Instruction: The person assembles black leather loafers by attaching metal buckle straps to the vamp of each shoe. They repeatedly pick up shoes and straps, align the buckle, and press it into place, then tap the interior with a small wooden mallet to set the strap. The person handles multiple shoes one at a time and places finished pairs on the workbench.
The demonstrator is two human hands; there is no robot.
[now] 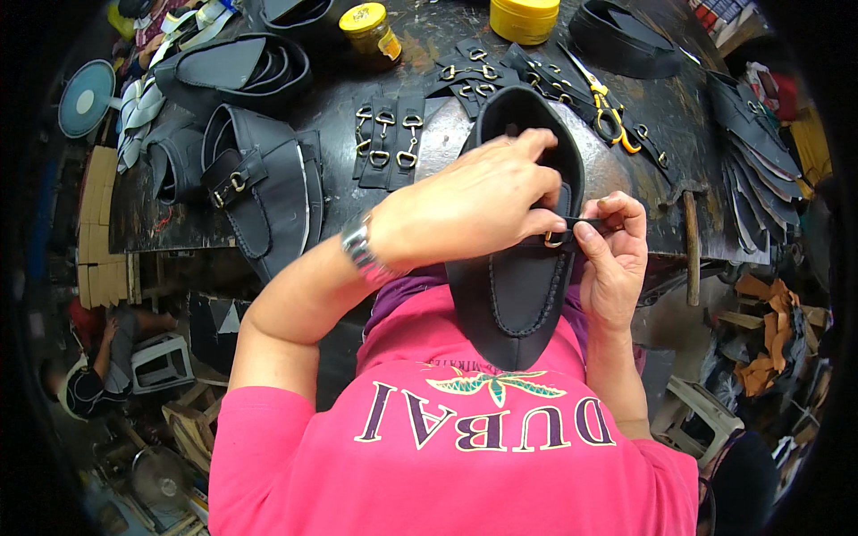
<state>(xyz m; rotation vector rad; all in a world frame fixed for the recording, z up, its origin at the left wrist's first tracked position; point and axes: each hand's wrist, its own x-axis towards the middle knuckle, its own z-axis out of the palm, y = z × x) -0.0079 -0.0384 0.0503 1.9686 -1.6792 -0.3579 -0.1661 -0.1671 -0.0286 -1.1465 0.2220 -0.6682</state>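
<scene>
A black leather shoe upper (521,304) with a stitched apron front rests against my lap and the table edge, its toe toward me. Across its instep runs a black strap (583,221) with a gold-coloured metal bit (554,238). My left hand (469,201), with a watch on the wrist, reaches over the upper's opening. Its thumb and a finger close on the strap beside the bit, the other fingers bent above. On the right side, my right hand (615,255) pinches the strap's end between thumb and fingers. The hands hide part of the strap.
The dark table (349,237) holds straps with gold bits (384,138), orange-handled scissors (609,116), a hammer (692,241) and two yellow containers (524,20). Finished-looking uppers (259,179) lie left; fanned black pieces (760,165) lie right. A person (98,366) sits at far left.
</scene>
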